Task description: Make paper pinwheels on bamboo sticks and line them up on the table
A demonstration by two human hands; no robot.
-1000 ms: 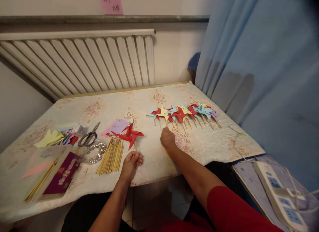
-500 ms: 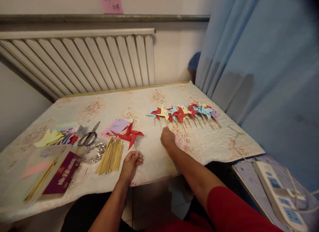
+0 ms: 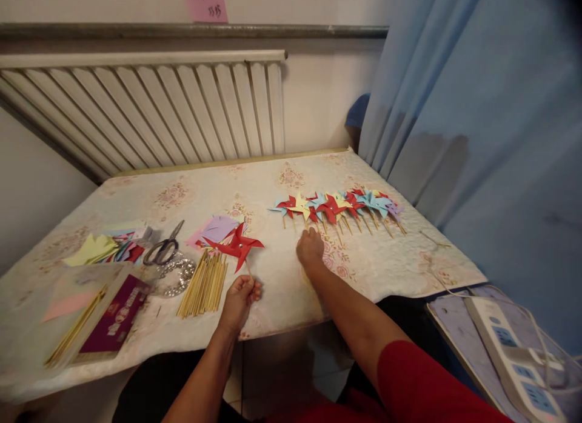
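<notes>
My left hand [image 3: 240, 297] is closed round the thin wooden stick of a red paper pinwheel [image 3: 236, 245], held just above the table near its front edge. My right hand [image 3: 310, 248] rests on the flowered tablecloth [image 3: 191, 193] with its fingers curled under, knuckles up, just in front of a row of several finished pinwheels [image 3: 336, 206] in red, blue and yellow. What the right fingers hold, if anything, is hidden. A bundle of bare wooden sticks [image 3: 204, 283] lies left of my left hand.
Scissors [image 3: 162, 248] and a shiny chain lie at centre left, beside loose coloured paper squares [image 3: 97, 248]. A purple paper stack [image 3: 217, 228] sits behind the red pinwheel. A maroon box [image 3: 113, 320] is at front left, a power strip [image 3: 513, 356] at lower right, a blue curtain [image 3: 477, 120] to the right.
Nothing but a slight shift of the camera; both hands stay where they were.
</notes>
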